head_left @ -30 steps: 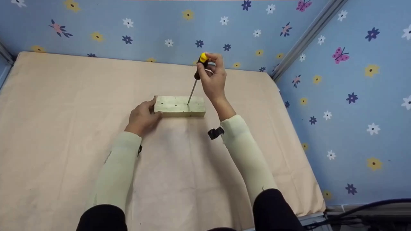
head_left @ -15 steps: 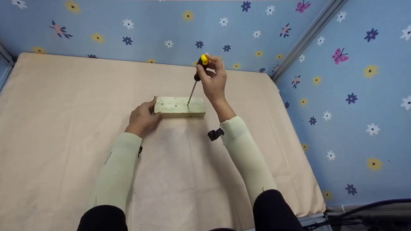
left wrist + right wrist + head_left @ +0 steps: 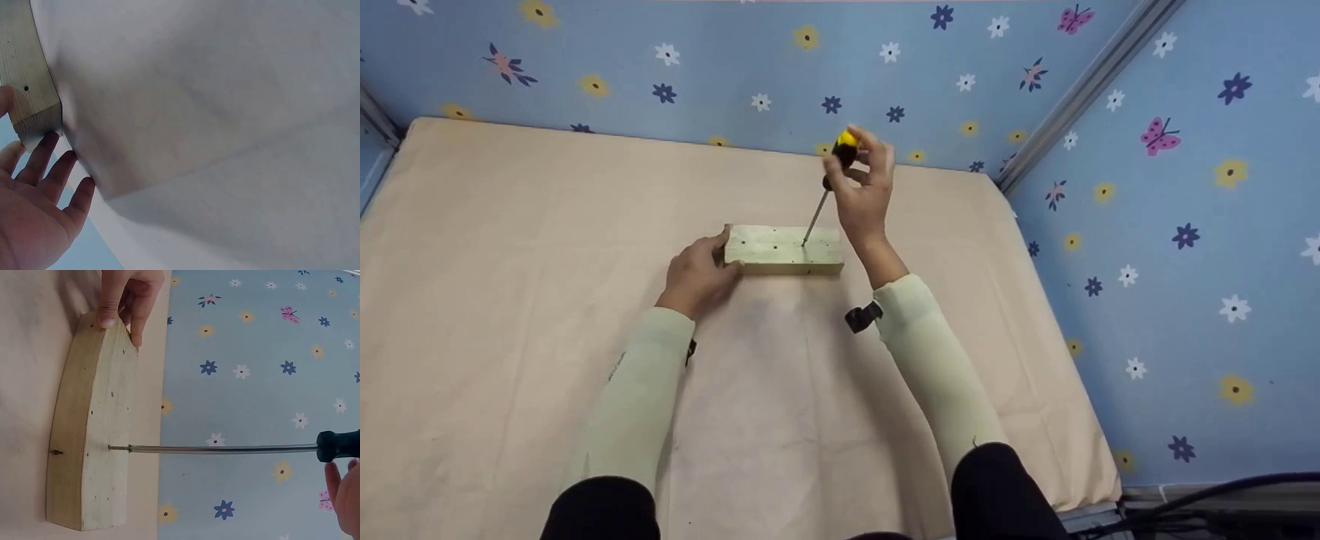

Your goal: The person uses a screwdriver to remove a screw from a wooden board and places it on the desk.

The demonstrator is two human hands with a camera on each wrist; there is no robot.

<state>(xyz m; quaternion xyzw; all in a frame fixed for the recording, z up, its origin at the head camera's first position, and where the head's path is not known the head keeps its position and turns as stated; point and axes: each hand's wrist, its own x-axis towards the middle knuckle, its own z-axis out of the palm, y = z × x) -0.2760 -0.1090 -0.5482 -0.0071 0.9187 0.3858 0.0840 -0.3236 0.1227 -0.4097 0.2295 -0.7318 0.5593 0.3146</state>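
A pale wooden block (image 3: pixel 750 255) with several small dark holes lies on the cloth-covered table. My left hand (image 3: pixel 697 276) holds its left end, thumb on the near side and fingers at the end face, as the left wrist view shows. A screw (image 3: pixel 118 448) stands partly out of the block's top face. On its head sits the tip of a screwdriver (image 3: pixel 225 450) with a long metal shaft and a black and yellow handle. My right hand (image 3: pixel 866 191) grips that handle between thumb and fingers, above the block. The screwdriver leans to the right in the head view.
A beige cloth (image 3: pixel 547 202) with creases covers the table. Blue flowered wall panels (image 3: pixel 720 67) rise behind it and on the right, meeting at a grey metal post (image 3: pixel 1087 90). Dark cables (image 3: pixel 1222 491) run past the table's lower right corner.
The screwdriver handle has shifted slightly right, and the fingers and yellow part of the handle have turned a little. The left hand keeps its hold on the block. The whole head view has shifted slightly.
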